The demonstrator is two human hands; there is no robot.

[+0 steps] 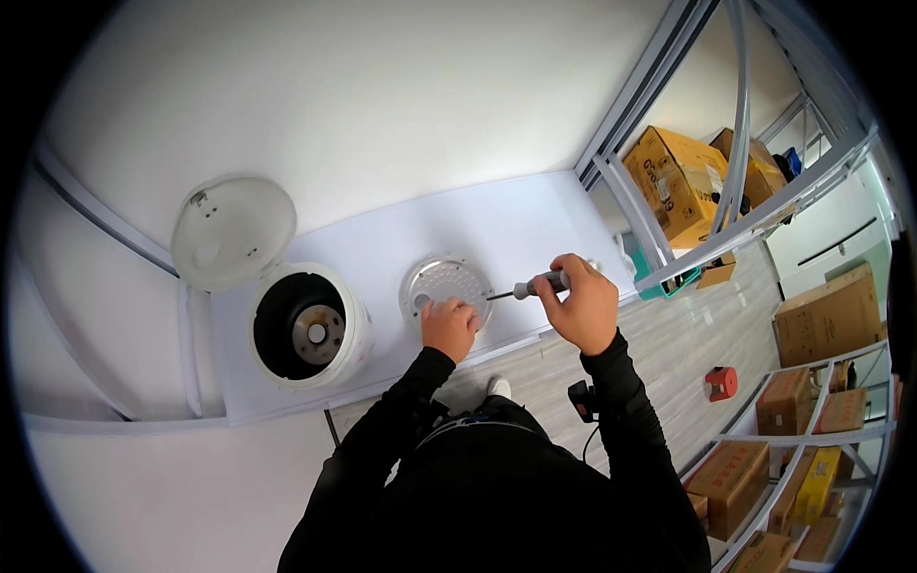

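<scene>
A round silver metal plate (pixel 447 277) with a dimpled middle lies on the white table. My left hand (pixel 449 329) is closed on its near edge, fingers bent over the rim. In my right hand (pixel 585 306) is a screwdriver (pixel 540 286) with a grey handle, held almost level. Its dark shaft points left, and the tip is at the plate's right rim; whether it sits in a screw is too small to tell. To the left stands a white rice cooker body (pixel 355 329), its dark inside showing a metal heating plate (pixel 310 349). Its white lid (pixel 234 229) is tilted up behind.
The white table (pixel 516 215) runs along a wall, with a metal frame (pixel 650 220) at its right end. Beyond are a yellow carton (pixel 673 181) and a teal bin (pixel 659 286). A red stool (pixel 722 383) stands on the floor near shelves of cardboard boxes (pixel 731 482).
</scene>
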